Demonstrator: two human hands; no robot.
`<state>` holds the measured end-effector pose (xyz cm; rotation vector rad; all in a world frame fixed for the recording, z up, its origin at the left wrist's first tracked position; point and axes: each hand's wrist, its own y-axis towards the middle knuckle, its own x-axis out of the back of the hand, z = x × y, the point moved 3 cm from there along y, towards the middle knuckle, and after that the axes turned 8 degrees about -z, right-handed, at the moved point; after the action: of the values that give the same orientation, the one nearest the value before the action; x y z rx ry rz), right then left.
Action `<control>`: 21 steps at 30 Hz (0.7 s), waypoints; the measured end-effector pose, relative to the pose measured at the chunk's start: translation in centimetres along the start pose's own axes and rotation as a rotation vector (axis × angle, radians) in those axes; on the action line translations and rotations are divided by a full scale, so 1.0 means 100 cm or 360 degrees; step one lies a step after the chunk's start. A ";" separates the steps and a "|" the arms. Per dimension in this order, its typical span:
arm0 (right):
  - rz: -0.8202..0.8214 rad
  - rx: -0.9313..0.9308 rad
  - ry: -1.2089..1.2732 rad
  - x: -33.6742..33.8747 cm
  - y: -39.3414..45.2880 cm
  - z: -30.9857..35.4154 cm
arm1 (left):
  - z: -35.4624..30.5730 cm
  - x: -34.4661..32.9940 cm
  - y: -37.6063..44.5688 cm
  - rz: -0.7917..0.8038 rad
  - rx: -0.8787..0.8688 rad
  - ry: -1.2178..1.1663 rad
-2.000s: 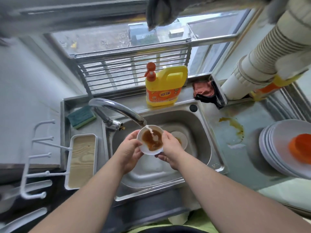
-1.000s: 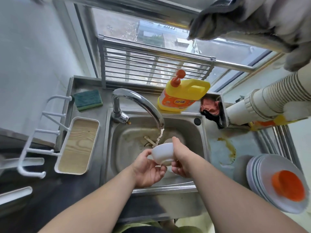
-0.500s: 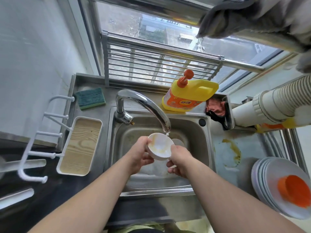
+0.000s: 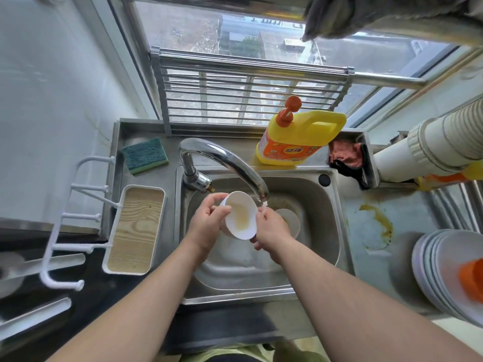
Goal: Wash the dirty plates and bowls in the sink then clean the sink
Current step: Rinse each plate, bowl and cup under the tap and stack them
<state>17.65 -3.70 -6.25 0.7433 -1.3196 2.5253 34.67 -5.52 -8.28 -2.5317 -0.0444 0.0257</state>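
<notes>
Head view: both hands, left hand [image 4: 206,226] and right hand [image 4: 271,231], grip a tilted white bowl [image 4: 239,215], seemingly yellow-stained inside.

The left hand [image 4: 209,226] covers the near side of the small white bowl [image 4: 239,218]; the right hand [image 4: 270,231] hides part of a second dish [image 4: 290,220] lying in the sink [image 4: 321,205]; the plate stack [image 4: 431,267] and the orange thing [image 4: 471,279] on it — blurred — run off the right edge; the detergent bottle's [image 4: 300,138] label is too small to read; the grey cloth [image 4: 339,14] is cut off at the top.
</notes>
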 end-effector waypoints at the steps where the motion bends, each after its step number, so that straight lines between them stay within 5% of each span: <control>1: -0.0031 0.0061 -0.0037 0.002 -0.001 0.002 | 0.001 -0.001 0.000 -0.0012 -0.0013 -0.0025; 10: -0.0359 0.0607 -0.0402 0.047 -0.003 0.011 | 0.002 -0.043 -0.002 0.0024 0.0089 -0.0345; 21: -0.0754 0.0671 -0.0662 0.086 -0.012 0.007 | 0.011 -0.096 -0.013 0.0111 0.0478 -0.0584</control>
<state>11.00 -4.05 -0.62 1.5256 -0.5773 2.3345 25.02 -4.23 -8.37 -2.1974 -0.0904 0.4879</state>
